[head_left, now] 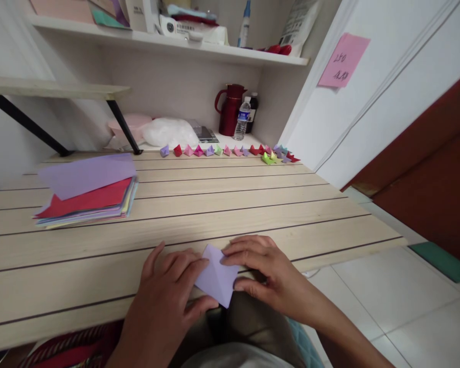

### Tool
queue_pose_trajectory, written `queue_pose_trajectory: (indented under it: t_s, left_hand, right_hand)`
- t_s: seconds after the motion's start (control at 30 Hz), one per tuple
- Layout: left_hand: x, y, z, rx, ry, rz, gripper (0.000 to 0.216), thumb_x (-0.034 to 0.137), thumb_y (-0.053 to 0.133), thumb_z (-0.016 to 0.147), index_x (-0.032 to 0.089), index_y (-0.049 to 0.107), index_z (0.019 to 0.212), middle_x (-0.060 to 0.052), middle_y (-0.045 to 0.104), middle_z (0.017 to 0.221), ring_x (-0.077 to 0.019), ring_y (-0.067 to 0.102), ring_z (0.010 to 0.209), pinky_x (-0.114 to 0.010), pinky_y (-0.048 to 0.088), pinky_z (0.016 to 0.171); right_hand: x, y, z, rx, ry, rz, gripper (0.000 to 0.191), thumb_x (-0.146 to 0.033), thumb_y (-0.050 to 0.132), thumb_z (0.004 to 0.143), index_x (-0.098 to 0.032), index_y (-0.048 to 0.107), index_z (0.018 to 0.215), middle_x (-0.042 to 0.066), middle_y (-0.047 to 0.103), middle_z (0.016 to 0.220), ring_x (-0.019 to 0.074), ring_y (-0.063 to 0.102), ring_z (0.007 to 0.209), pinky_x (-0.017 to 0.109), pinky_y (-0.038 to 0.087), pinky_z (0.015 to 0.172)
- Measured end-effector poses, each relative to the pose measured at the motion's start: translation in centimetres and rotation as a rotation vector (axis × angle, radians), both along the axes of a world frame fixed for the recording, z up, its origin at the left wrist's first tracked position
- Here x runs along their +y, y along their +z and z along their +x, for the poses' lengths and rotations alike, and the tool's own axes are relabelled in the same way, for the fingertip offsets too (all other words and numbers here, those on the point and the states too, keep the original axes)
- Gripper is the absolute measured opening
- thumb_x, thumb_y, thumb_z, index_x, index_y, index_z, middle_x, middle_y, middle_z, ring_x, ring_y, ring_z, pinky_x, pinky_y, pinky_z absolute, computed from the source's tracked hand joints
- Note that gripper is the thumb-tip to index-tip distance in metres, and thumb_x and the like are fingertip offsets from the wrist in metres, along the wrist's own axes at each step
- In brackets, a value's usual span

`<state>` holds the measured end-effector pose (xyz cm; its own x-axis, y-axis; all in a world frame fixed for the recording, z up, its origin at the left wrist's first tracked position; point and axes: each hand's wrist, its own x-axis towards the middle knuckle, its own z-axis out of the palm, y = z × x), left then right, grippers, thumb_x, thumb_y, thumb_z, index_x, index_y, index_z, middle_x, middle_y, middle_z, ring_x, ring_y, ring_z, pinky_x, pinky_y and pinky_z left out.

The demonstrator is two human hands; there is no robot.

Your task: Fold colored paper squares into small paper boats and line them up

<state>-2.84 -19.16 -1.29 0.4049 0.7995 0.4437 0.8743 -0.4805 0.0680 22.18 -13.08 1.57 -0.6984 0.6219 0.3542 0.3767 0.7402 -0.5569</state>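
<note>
A small lilac folded paper (216,276) lies at the near edge of the wooden slat table (214,214), one corner hanging over the edge. My left hand (168,291) pinches its left side between fingers and thumb. My right hand (260,271) presses on its right side, fingertips on top and thumb at the lower corner. Both hands are closed on the paper.
A stack of coloured paper sheets (88,197) with a lilac sheet on top lies at the left. A row of small folded paper pieces (230,151) lines the far edge. Behind stand a red jug (230,108), a water bottle (242,119) and shelves.
</note>
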Motion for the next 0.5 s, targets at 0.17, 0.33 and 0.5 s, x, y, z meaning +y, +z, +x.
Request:
queue_pose_trajectory:
  t_s: [0.17,0.33,0.5]
  left_hand:
    - [0.0,0.0,0.1,-0.055,0.016,-0.047,0.050,0.045,0.077,0.076,0.032,0.059,0.121,0.000,0.071,0.112,-0.0247,0.065,0.104,-0.054,0.025,0.112]
    - [-0.1,0.7,0.6,-0.120,0.084,-0.142,0.053,0.038,0.082,0.069,0.034,0.060,0.117,0.001,0.071,0.109,-0.0272,0.065,0.104,-0.057,0.033,0.105]
    - [0.0,1.5,1.2,-0.197,0.151,-0.240,0.046,0.026,0.081,0.064,0.033,0.065,0.106,0.002,0.071,0.105,-0.0258,0.064,0.102,-0.056,0.035,0.105]
  right_hand:
    - [-0.3,-0.1,-0.1,-0.047,-0.019,0.035,0.034,-0.038,0.078,0.084,-0.029,0.069,0.116,0.004,0.068,0.125,0.0253,0.059,0.121,0.045,0.042,0.103]
    - [-0.5,0.1,-0.3,-0.044,-0.043,0.029,0.035,-0.045,0.074,0.086,-0.031,0.069,0.117,0.005,0.068,0.126,0.0264,0.059,0.120,0.046,0.042,0.103]
    - [-0.3,0.1,-0.4,-0.023,-0.056,-0.011,0.024,-0.041,0.068,0.092,-0.030,0.069,0.113,0.005,0.070,0.122,0.0260,0.060,0.119,0.047,0.043,0.103]
